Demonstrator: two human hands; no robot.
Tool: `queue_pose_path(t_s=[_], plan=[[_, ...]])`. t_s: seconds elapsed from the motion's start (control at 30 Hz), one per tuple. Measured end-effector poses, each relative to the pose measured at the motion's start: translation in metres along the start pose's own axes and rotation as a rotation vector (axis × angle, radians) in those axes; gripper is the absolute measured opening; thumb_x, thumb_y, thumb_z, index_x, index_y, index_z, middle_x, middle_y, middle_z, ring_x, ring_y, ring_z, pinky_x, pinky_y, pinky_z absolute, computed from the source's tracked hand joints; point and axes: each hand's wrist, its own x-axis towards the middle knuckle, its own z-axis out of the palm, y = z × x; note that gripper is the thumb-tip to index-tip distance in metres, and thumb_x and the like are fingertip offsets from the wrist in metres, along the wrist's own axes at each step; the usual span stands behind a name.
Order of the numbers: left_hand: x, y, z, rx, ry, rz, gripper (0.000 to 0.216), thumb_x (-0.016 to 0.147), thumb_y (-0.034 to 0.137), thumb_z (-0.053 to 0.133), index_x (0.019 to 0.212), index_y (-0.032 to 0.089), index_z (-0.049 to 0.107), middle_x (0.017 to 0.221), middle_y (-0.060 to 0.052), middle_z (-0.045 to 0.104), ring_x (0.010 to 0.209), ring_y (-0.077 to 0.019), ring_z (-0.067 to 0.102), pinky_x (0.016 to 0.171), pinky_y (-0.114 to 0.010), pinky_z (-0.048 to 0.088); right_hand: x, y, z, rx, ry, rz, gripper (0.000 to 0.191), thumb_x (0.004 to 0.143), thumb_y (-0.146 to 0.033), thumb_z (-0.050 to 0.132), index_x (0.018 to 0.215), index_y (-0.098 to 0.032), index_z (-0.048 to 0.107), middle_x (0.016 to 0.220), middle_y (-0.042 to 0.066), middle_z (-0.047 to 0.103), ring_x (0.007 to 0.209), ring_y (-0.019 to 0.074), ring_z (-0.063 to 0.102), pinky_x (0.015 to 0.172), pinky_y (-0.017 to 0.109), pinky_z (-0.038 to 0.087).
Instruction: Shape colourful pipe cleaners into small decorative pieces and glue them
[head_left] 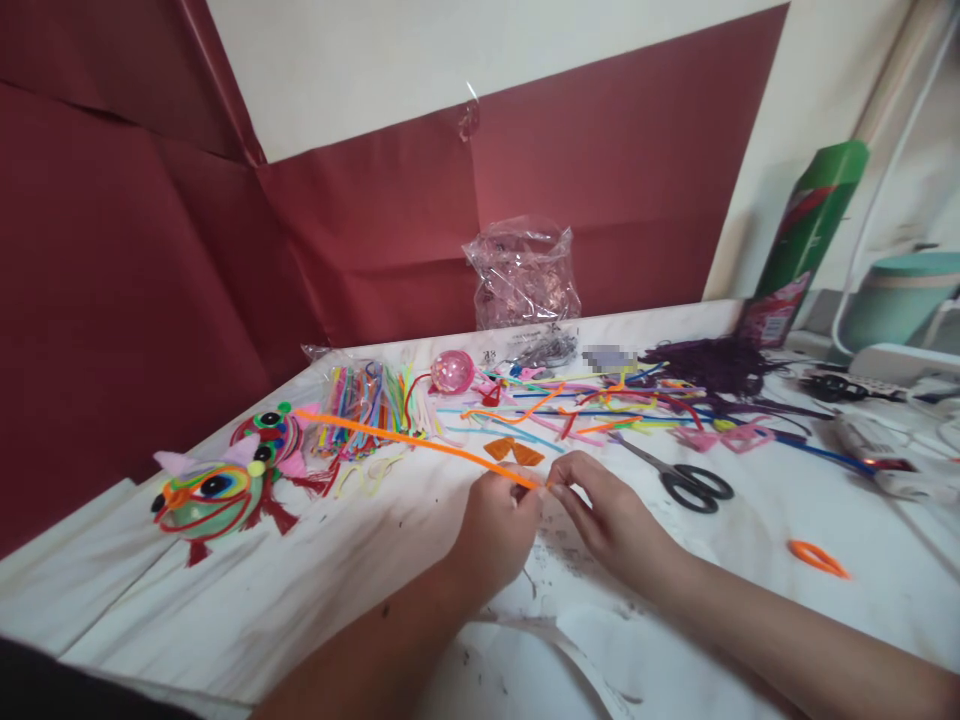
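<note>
An orange pipe cleaner (420, 440) stretches up and to the left from my left hand (499, 525), whose fingers are closed on it. Its near end is pinched between the fingertips of my right hand (607, 510), close beside the left. Just beyond my hands lie brown-orange folded pieces (514, 451), shaped like a bow. Black-handled scissors (679, 478) rest to the right of my right hand. Farther right is a bent orange pipe-cleaner loop (817, 560). At the left stand two colourful fish-like crafts (214, 495) with eyes and red tassels.
A bag of coloured pipe cleaners (360, 400) lies behind the crafts, near a pink clear ball (452, 372). Loose pipe cleaners (600, 405) spread across the back. Purple strands (712, 368), a green spray can (806, 240) and a clear plastic bag (523, 275) stand or lie farther off.
</note>
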Motion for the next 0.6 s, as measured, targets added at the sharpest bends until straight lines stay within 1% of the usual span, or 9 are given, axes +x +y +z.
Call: queue_pose_path(t_s=[0.07, 0.13, 0.2, 0.3, 0.37, 0.4, 0.47, 0.6], plan=[[-0.0007, -0.0025, -0.0006, 0.087, 0.028, 0.093, 0.014, 0.068, 0.013, 0.05, 0.059, 0.017, 0.059, 0.062, -0.001, 0.058, 0.065, -0.016, 0.053, 0.062, -0.025, 0.039, 0.0007, 0.0024, -0.0012, -0.111, -0.026, -0.104, 0.013, 0.084, -0.017, 0.039, 0.074, -0.019, 0.047, 0.073, 0.005, 0.05, 0.068, 0.0178, 0.047, 0.061, 0.032, 0.042], [-0.0011, -0.0031, -0.001, 0.128, 0.033, 0.14, 0.014, 0.069, 0.012, 0.049, 0.06, 0.018, 0.059, 0.064, -0.002, 0.058, 0.066, -0.0161, 0.054, 0.065, -0.026, 0.039, 0.0012, 0.0029, -0.0014, -0.135, -0.025, -0.111, 0.014, 0.083, -0.017, 0.039, 0.073, -0.019, 0.048, 0.071, 0.005, 0.051, 0.067, 0.0183, 0.048, 0.06, 0.032, 0.042], [-0.0009, -0.0021, -0.001, 0.092, 0.041, 0.098, 0.012, 0.069, 0.012, 0.049, 0.063, 0.018, 0.059, 0.065, -0.001, 0.058, 0.066, -0.0156, 0.054, 0.065, -0.026, 0.04, 0.0015, 0.001, -0.001, -0.029, -0.011, -0.006, 0.014, 0.084, -0.022, 0.041, 0.073, -0.019, 0.05, 0.071, 0.004, 0.053, 0.068, 0.0178, 0.051, 0.062, 0.032, 0.043], [0.0, 0.0005, 0.0002, -0.048, 0.061, -0.035, 0.009, 0.069, 0.017, 0.051, 0.065, 0.017, 0.058, 0.062, 0.0, 0.057, 0.062, -0.0144, 0.053, 0.061, -0.025, 0.04, 0.0016, -0.0033, 0.0013, 0.306, 0.01, 0.246, 0.016, 0.081, -0.034, 0.051, 0.079, -0.019, 0.055, 0.076, 0.003, 0.06, 0.071, 0.0169, 0.056, 0.067, 0.03, 0.046], [0.0003, 0.0018, 0.0014, -0.126, 0.066, -0.092, 0.008, 0.069, 0.02, 0.052, 0.065, 0.016, 0.058, 0.059, 0.001, 0.055, 0.059, -0.0135, 0.051, 0.058, -0.025, 0.04, 0.0014, -0.0052, 0.0034, 0.486, 0.041, 0.361, 0.022, 0.076, -0.04, 0.057, 0.081, -0.018, 0.058, 0.078, 0.003, 0.063, 0.074, 0.0171, 0.057, 0.069, 0.03, 0.047], [0.0003, 0.0024, 0.0019, -0.153, 0.067, -0.107, 0.009, 0.069, 0.021, 0.053, 0.065, 0.016, 0.058, 0.057, 0.002, 0.054, 0.057, -0.0129, 0.05, 0.057, -0.024, 0.04, 0.0011, -0.0057, 0.0044, 0.533, 0.064, 0.393, 0.024, 0.074, -0.041, 0.059, 0.08, -0.018, 0.059, 0.078, 0.003, 0.064, 0.074, 0.0171, 0.058, 0.07, 0.03, 0.046], [0.0, 0.0034, 0.0023, -0.189, 0.065, -0.116, 0.009, 0.069, 0.023, 0.055, 0.064, 0.015, 0.058, 0.054, 0.003, 0.052, 0.055, -0.0121, 0.048, 0.056, -0.024, 0.039, 0.0005, -0.0058, 0.0059, 0.557, 0.107, 0.418, 0.024, 0.072, -0.042, 0.061, 0.075, -0.018, 0.061, 0.075, 0.002, 0.064, 0.073, 0.0166, 0.057, 0.071, 0.029, 0.046], [-0.0007, 0.0035, 0.0012, -0.222, 0.043, -0.108, 0.012, 0.069, 0.023, 0.057, 0.06, 0.015, 0.058, 0.052, 0.003, 0.049, 0.054, -0.0115, 0.047, 0.054, -0.023, 0.037, -0.0013, -0.0044, 0.0078, 0.564, 0.125, 0.406, 0.024, 0.072, -0.042, 0.061, 0.075, -0.018, 0.06, 0.074, 0.001, 0.062, 0.072, 0.0159, 0.056, 0.069, 0.028, 0.045]])
